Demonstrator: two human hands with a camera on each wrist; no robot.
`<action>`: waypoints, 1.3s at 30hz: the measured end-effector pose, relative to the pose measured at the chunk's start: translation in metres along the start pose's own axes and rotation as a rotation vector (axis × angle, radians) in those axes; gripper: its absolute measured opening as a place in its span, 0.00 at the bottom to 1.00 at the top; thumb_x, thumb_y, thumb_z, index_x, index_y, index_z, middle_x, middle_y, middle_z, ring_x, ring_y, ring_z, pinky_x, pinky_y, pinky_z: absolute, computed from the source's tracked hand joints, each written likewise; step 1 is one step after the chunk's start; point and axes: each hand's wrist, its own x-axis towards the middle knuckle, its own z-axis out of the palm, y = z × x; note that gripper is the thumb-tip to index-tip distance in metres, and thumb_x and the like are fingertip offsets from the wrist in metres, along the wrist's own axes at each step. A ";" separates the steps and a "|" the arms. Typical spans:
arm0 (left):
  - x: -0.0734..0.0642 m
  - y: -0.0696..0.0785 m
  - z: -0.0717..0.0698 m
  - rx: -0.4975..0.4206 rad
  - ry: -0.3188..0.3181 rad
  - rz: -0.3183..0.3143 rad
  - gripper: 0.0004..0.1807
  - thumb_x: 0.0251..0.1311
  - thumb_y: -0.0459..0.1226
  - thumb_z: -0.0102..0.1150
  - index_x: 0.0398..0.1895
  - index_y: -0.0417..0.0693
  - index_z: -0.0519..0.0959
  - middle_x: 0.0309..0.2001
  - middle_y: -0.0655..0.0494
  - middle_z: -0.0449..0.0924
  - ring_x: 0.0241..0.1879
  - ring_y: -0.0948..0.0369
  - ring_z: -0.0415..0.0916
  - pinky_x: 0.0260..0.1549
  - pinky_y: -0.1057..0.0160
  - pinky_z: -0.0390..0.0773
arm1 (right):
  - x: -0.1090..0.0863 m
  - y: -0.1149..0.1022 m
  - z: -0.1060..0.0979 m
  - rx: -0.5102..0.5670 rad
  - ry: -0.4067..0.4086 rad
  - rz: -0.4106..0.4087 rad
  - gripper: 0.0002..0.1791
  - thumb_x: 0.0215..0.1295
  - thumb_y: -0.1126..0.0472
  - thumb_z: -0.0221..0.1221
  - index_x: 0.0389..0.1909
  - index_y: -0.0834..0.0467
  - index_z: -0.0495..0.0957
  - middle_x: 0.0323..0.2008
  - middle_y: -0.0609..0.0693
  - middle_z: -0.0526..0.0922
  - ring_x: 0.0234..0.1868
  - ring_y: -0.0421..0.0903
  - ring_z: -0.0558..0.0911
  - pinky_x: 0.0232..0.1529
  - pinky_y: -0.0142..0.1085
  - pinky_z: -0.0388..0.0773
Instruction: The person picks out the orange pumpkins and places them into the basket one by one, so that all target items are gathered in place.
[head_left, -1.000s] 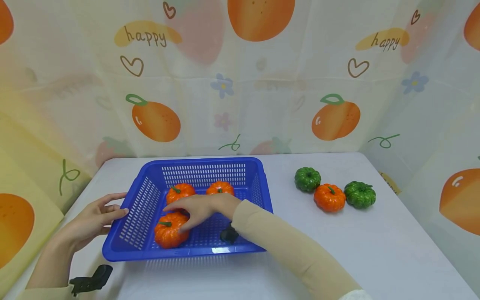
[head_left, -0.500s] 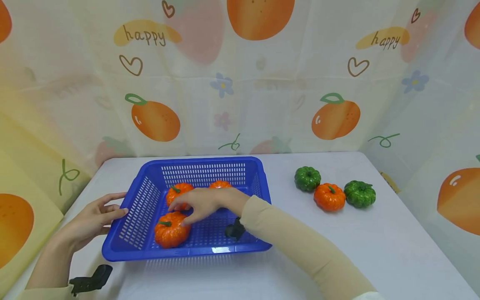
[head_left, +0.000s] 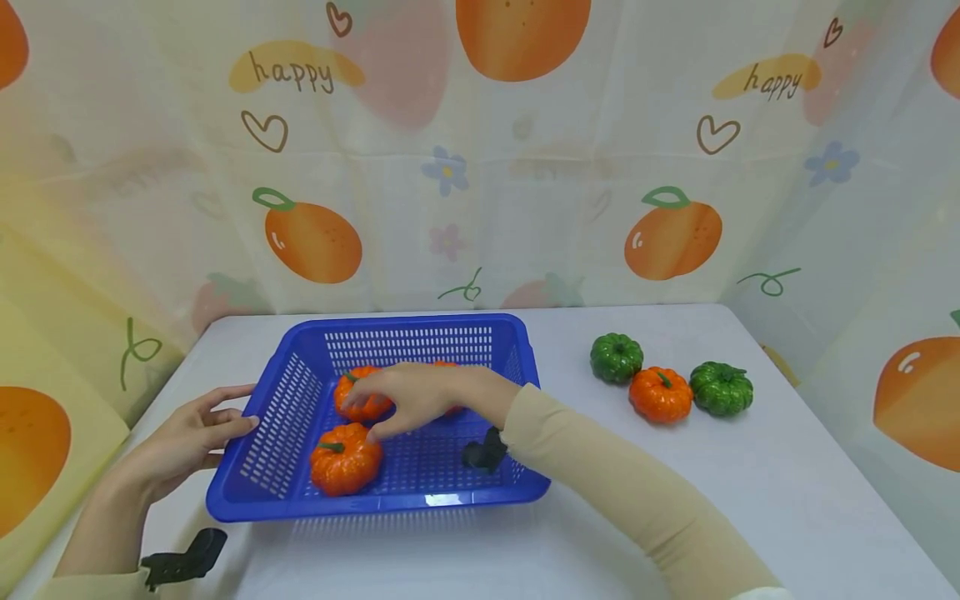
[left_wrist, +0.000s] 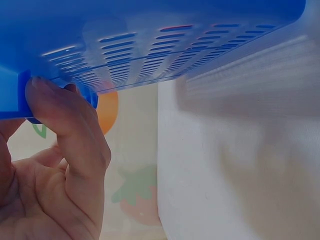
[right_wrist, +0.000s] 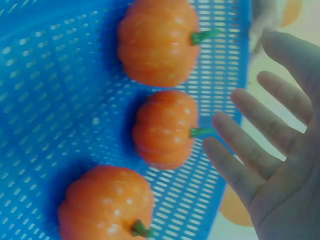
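A blue plastic basket [head_left: 337,506] with slotted walls holds three orange toy pumpkins. The front pumpkin [head_left: 347,462] lies near the left side, another pumpkin [head_left: 367,410] sits behind it, and a third pumpkin [head_left: 446,364] is mostly covered by my right arm. My left hand [head_left: 187,433] holds the basket's left rim, fingertips hooked on it in the left wrist view. Above the pumpkins hovers my right hand [head_left: 420,396], fingers spread and apart from all three in the right wrist view, with nothing in its grasp.
On the white table [head_left: 750,492], right of the basket, a green pumpkin [head_left: 617,358], an orange pumpkin [head_left: 661,396] and another green pumpkin [head_left: 722,389] sit close together. A fruit-printed curtain [head_left: 525,233] hangs behind the table.
My right hand has let go of the front pumpkin and moved up and to the right. The left hand and the basket stay in place.
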 end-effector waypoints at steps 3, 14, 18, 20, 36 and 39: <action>0.000 0.000 0.000 -0.005 -0.002 0.004 0.37 0.65 0.40 0.51 0.69 0.39 0.44 0.34 0.53 0.73 0.33 0.58 0.77 0.36 0.56 0.79 | -0.006 -0.002 -0.007 0.001 0.029 0.000 0.28 0.62 0.51 0.58 0.62 0.52 0.66 0.58 0.46 0.72 0.59 0.40 0.70 0.58 0.27 0.64; 0.000 0.000 0.000 -0.010 -0.001 -0.001 0.38 0.64 0.40 0.51 0.70 0.39 0.44 0.34 0.53 0.73 0.33 0.58 0.77 0.36 0.56 0.79 | -0.022 -0.003 -0.016 -0.051 0.088 -0.013 0.26 0.62 0.51 0.57 0.61 0.51 0.67 0.60 0.44 0.70 0.62 0.38 0.66 0.61 0.28 0.61; 0.000 0.000 -0.001 -0.010 -0.001 -0.002 0.38 0.65 0.40 0.51 0.70 0.39 0.43 0.34 0.53 0.73 0.33 0.58 0.77 0.36 0.57 0.79 | -0.029 -0.002 -0.017 -0.044 0.124 -0.042 0.26 0.62 0.51 0.57 0.61 0.51 0.68 0.60 0.43 0.70 0.62 0.37 0.66 0.61 0.27 0.60; 0.000 0.000 0.000 -0.011 -0.003 -0.002 0.38 0.65 0.40 0.51 0.70 0.39 0.43 0.34 0.53 0.73 0.34 0.58 0.77 0.36 0.56 0.79 | -0.034 -0.002 -0.019 -0.044 0.144 -0.056 0.26 0.62 0.52 0.57 0.60 0.52 0.68 0.60 0.43 0.70 0.62 0.37 0.67 0.61 0.28 0.61; -0.001 0.000 -0.001 -0.010 -0.003 -0.002 0.37 0.65 0.40 0.51 0.69 0.39 0.44 0.34 0.54 0.72 0.34 0.59 0.77 0.36 0.57 0.79 | -0.072 0.003 -0.027 -0.014 0.248 0.014 0.25 0.62 0.52 0.58 0.61 0.51 0.69 0.57 0.43 0.73 0.60 0.37 0.68 0.60 0.32 0.64; -0.001 -0.001 -0.001 -0.009 -0.003 -0.001 0.37 0.65 0.40 0.51 0.69 0.39 0.44 0.34 0.54 0.73 0.34 0.59 0.77 0.36 0.57 0.79 | -0.079 0.005 -0.026 -0.023 0.273 0.018 0.25 0.62 0.52 0.58 0.60 0.51 0.69 0.57 0.43 0.73 0.60 0.37 0.69 0.59 0.32 0.65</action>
